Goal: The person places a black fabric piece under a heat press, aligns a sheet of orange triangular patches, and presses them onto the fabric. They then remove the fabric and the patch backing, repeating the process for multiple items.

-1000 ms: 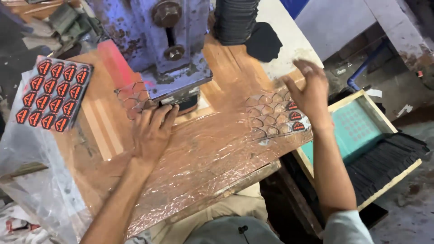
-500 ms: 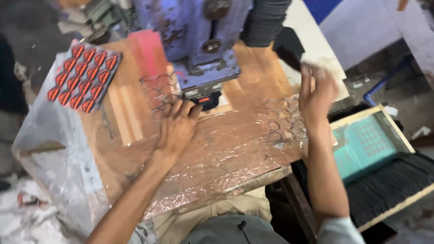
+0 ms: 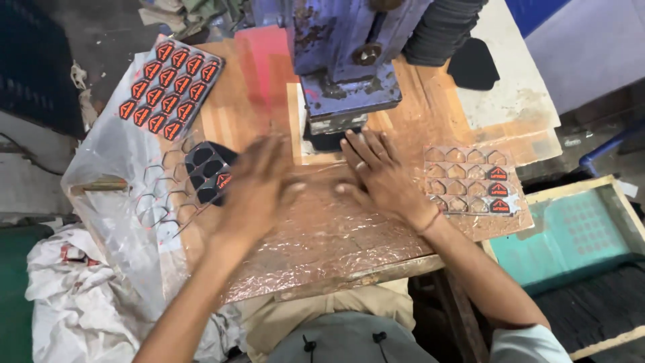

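My left hand (image 3: 254,185) is blurred over the wooden worktable (image 3: 322,235), fingers spread, holding nothing. It hovers beside a black cut-out sheet (image 3: 205,175) with one red badge left in it. My right hand (image 3: 383,178) lies flat with open fingers on the crinkled clear film just in front of the blue press machine (image 3: 346,60). To its right lies a clear punched sheet (image 3: 470,180) with a few red and black badges along its right side.
A sheet of several red badges (image 3: 168,87) lies at the table's far left corner. A stack of black pieces (image 3: 440,30) stands beside the press. A green-topped framed tray (image 3: 578,235) sits low right. White cloth (image 3: 74,302) lies on the floor left.
My right hand has moved from the punched sheet on the right to the table's middle in front of the press. My left hand has slid left, away from the press.
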